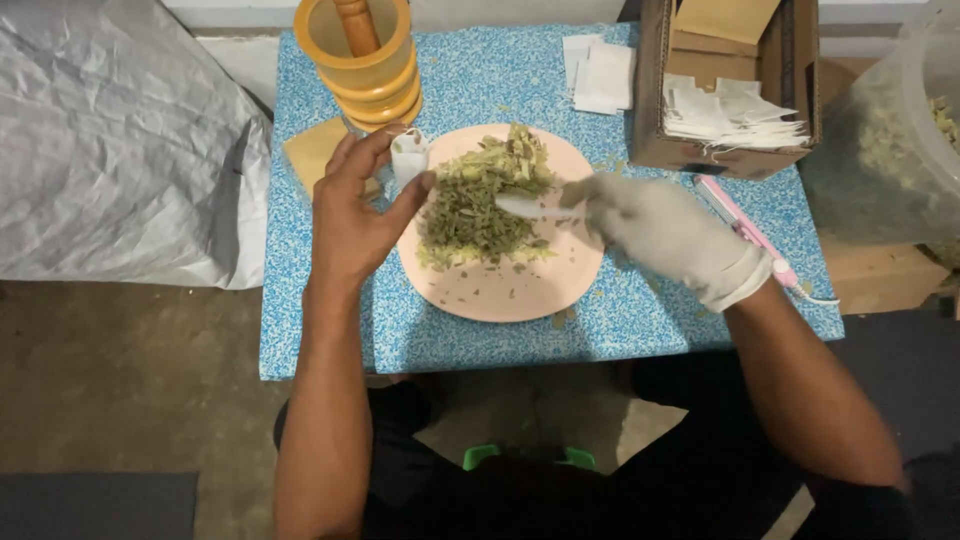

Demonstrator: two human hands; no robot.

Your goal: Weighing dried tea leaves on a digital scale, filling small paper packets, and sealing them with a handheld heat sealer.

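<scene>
A low table (640, 330) covered in a blue speckled sheet stands on a bare concrete floor, with crumpled grey plastic sheeting (120, 150) heaped to its left. In the middle of the table sits a round, smooth pink plate (520, 295) carrying a loose mound of dried herbs (480, 205), green and pale yellow, flaky and shredded. At the far left stands a yellow ribbed mortar (375, 70) with a wooden pestle (357, 25) upright in it, and a flat tan block (312, 150) lies beside it. At the far right is an open brown cardboard box (655, 90) packed with small white paper sachets (735, 120); a few more flat white sachets (600, 72) lie on the cloth to its left. A slim pink tool (745, 228) rests near the box, and a clear plastic bag of more herbs (885, 140) bulges at the right edge.

The bare left hand (352, 215) pinches a small white sachet (408, 155) between thumb and fingers at the plate's left rim, just beside the mound. The right hand (665, 232), in a white glove, grips a small white spoon (530, 208) whose tip lies in the herbs.
</scene>
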